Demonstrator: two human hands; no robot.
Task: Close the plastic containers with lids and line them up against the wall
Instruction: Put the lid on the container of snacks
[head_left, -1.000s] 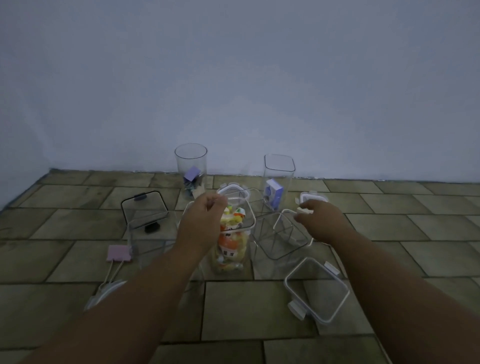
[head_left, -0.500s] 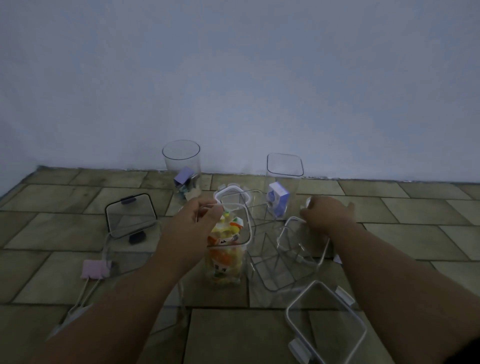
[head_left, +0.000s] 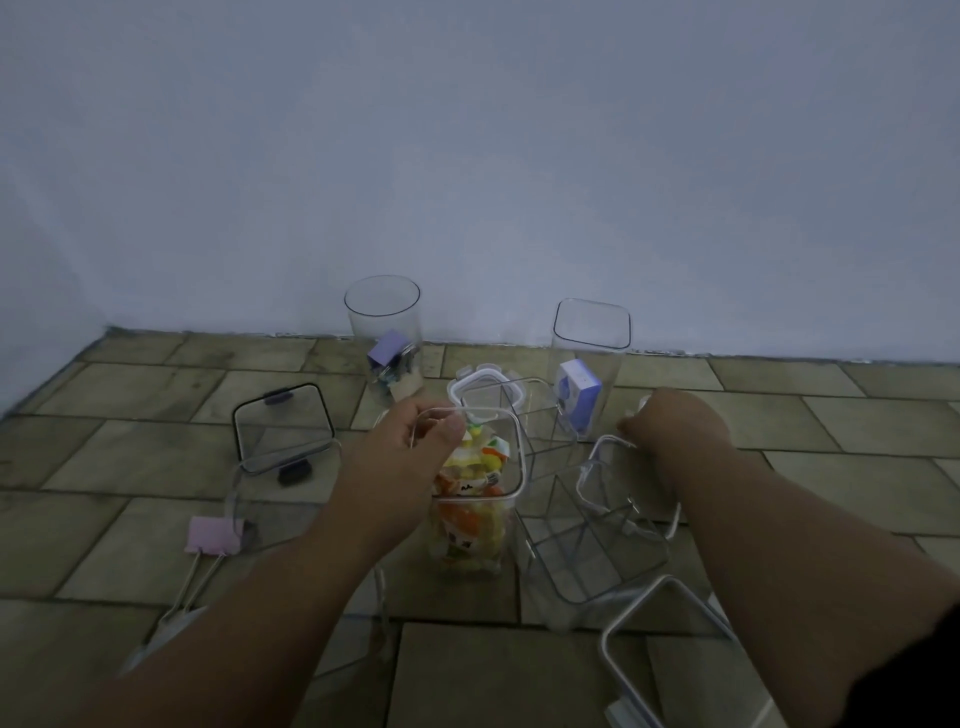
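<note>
My left hand (head_left: 402, 460) grips the near-left rim of a clear square container (head_left: 475, 519) full of colourful sweets, which stands open on the tiled floor. My right hand (head_left: 675, 428) is curled over a small white-rimmed lid (head_left: 644, 402) lying behind an empty clear container (head_left: 597, 525); most of that lid is hidden. Near the wall stand an open round container (head_left: 384, 332) holding clips and a tall open square container (head_left: 589, 353) with a blue-and-white box inside. A white-rimmed lid (head_left: 480, 384) lies behind the sweets. Another white-rimmed lid (head_left: 660, 639) lies at lower right.
A black-rimmed lid (head_left: 283, 426) sits on a clear container at the left, with a pink binder clip (head_left: 213, 535) in front of it. The pale wall (head_left: 467, 182) meets the tiled floor (head_left: 831, 467) just behind the two tall containers.
My right hand has reached forward and closed over the small white-rimmed lid. My left hand has stayed on the sweets container's rim. The view has shifted slightly closer.
</note>
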